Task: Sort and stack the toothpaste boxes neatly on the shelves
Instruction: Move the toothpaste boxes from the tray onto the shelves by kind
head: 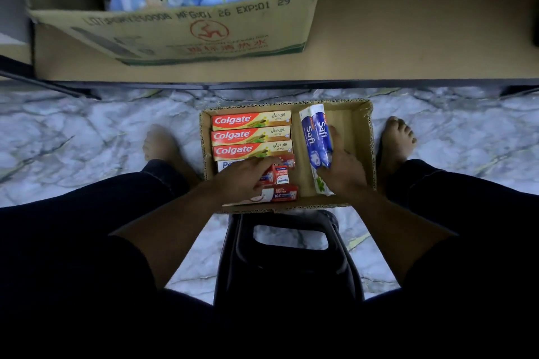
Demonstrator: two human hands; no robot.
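A shallow cardboard tray point(368, 137) sits on the floor between my bare feet. Three Colgate boxes point(250, 134) lie side by side in its left half, with red and white Pepsodent boxes point(281, 194) below them. My left hand point(245, 176) rests over the Pepsodent boxes, fingers curled on a small red one point(280, 175). Two blue and white Safi boxes point(316, 137) lie lengthwise in the right half. My right hand point(342, 169) grips their near end, thumb along the right side.
A low tan shelf board point(408, 38) runs across the top with a dark front edge. A big open carton point(180, 35) holding blue wipe packs stands on it at the left. A dark plastic stool point(288, 256) sits under me on the marble floor.
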